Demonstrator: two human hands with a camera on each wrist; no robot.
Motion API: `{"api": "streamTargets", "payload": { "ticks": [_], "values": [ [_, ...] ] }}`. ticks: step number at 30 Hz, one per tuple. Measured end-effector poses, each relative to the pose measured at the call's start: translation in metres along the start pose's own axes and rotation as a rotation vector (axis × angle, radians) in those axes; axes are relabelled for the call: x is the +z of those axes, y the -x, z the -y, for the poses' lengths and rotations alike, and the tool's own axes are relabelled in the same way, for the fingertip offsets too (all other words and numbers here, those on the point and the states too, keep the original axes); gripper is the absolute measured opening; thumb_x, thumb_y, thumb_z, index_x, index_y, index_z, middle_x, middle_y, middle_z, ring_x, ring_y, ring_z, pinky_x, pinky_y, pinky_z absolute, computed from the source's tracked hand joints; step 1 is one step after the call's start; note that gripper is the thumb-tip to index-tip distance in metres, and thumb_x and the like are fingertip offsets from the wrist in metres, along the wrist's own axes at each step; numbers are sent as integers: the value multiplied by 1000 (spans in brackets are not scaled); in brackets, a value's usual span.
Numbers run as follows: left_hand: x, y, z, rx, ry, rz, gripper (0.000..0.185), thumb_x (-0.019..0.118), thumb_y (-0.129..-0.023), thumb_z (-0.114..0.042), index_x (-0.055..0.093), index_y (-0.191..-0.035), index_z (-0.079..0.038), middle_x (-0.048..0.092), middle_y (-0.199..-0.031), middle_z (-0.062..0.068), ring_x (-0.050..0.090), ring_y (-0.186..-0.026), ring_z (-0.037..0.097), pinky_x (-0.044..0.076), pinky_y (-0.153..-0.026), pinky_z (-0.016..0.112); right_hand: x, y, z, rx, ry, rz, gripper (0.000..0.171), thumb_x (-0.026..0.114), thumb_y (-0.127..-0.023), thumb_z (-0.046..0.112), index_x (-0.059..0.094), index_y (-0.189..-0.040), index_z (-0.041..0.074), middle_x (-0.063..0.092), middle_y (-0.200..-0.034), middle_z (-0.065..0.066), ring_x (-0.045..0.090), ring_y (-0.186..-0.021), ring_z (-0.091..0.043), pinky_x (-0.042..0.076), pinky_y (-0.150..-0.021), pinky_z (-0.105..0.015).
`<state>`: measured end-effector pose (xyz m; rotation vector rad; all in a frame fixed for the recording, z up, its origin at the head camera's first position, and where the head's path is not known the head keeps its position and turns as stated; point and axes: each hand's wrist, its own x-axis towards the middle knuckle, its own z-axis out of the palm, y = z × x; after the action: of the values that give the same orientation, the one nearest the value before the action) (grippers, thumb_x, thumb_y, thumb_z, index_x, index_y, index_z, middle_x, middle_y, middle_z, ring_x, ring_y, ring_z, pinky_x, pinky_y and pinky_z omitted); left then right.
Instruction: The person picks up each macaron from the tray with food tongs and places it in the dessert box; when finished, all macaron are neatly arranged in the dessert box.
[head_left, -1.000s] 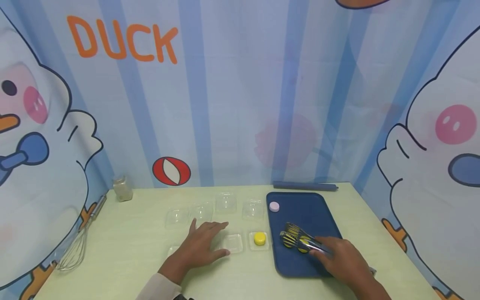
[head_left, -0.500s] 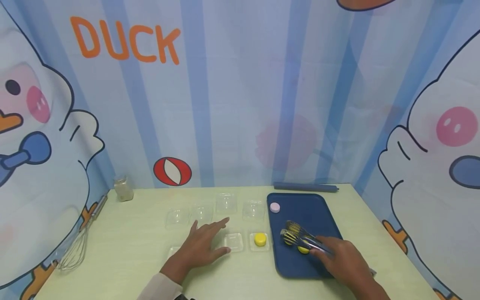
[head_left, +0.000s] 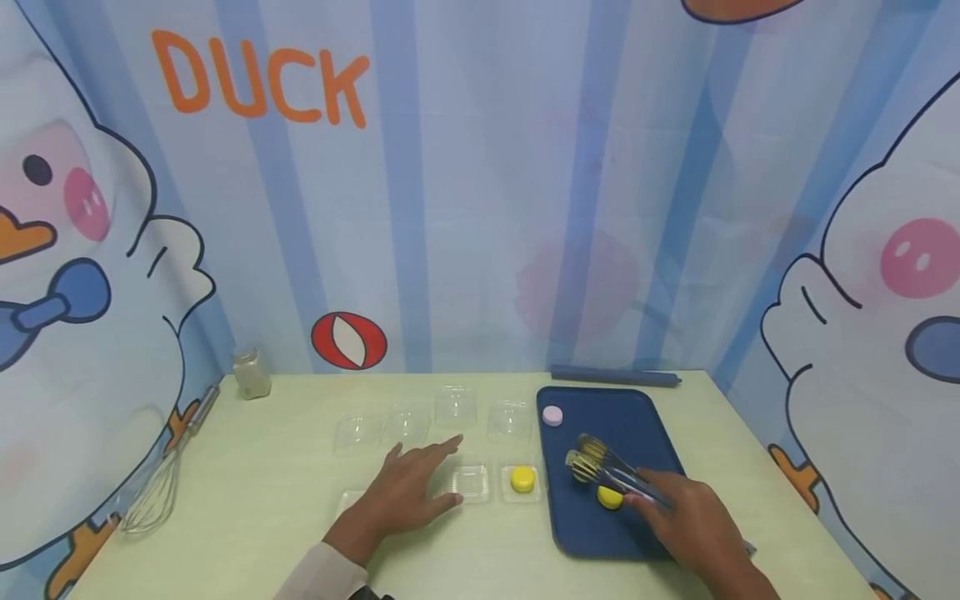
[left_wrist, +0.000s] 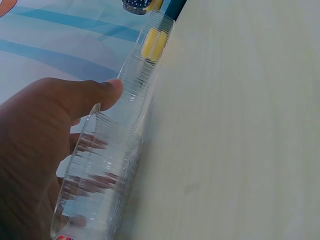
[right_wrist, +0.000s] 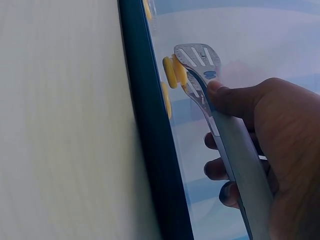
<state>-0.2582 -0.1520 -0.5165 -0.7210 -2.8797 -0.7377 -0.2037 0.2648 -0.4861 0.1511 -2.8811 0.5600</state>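
Staged tabletop booth: cartoon duck backdrop (head_left: 450,183), whisk (head_left: 153,492), blue tray (head_left: 637,425).

I see a pale green surface (head_left: 247,517) carrying a dark blue rectangular tray (head_left: 637,421) at right, clear plastic square containers (head_left: 456,406) mid-table — one holds a round yellow piece (head_left: 522,478) — a wire whisk (head_left: 153,492) and small glass jar (head_left: 251,374) at left, and a blue rod (head_left: 615,377) along the far edge.

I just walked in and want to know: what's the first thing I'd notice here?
The right hand grips metal tongs that pinch a yellow disc above the dark blue tray. Another yellow piece lies on the tray. The left hand rests flat on the table among clear plastic cups.
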Motion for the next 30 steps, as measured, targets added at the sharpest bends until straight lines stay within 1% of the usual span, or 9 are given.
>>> {"api": "streamTargets", "payload": {
  "ticks": [5,9,14,20,24,30],
  "values": [
    [0,-2,-1,-6,-8,5,82,81,-96,-42,44,-168,-25,66,-158,3,60,-149,32,25,-127,80,-1,0,6,-26,-8,-74,51,83,-97,38,77,-135,5,79,-130,-21,76,-119,-46,60,-99,-65],
    [1,-5,-1,6,-23,0,84,81,-97,-43,42,-169,-25,67,-156,3,61,-148,31,25,-126,81,-1,-2,10,-38,-5,-112,49,85,-96,37,78,-133,6,80,-128,-20,77,-118,-44,61,-98,-64],
    [1,-6,-1,16,-24,-10,85,81,-96,-42,41,-169,-25,69,-154,3,63,-146,32,25,-125,82,-1,-4,16,-69,-10,-132,48,85,-96,37,78,-133,8,80,-128,-20,78,-117,-43,62,-97,-63],
    [3,-5,1,8,-32,-13,86,81,-97,-43,40,-170,-26,69,-154,2,63,-146,32,25,-125,82,2,-7,28,-108,-26,-126,46,84,-96,37,78,-133,11,80,-128,-18,78,-117,-42,62,-98,-62],
    [3,-3,2,8,-30,-13,85,80,-97,-43,40,-170,-26,69,-154,2,63,-146,32,25,-125,82,5,-10,36,-161,-45,-140,45,84,-96,37,79,-132,12,82,-125,-15,79,-115,-40,64,-95,-60],
    [1,-2,1,16,-42,-14,86,79,-98,-44,39,-171,-24,69,-153,2,63,-146,31,25,-125,82,15,-16,49,-243,-52,-190,44,87,-93,38,81,-130,15,84,-120,-11,82,-108,-35,66,-89,-56]
  ]
}}
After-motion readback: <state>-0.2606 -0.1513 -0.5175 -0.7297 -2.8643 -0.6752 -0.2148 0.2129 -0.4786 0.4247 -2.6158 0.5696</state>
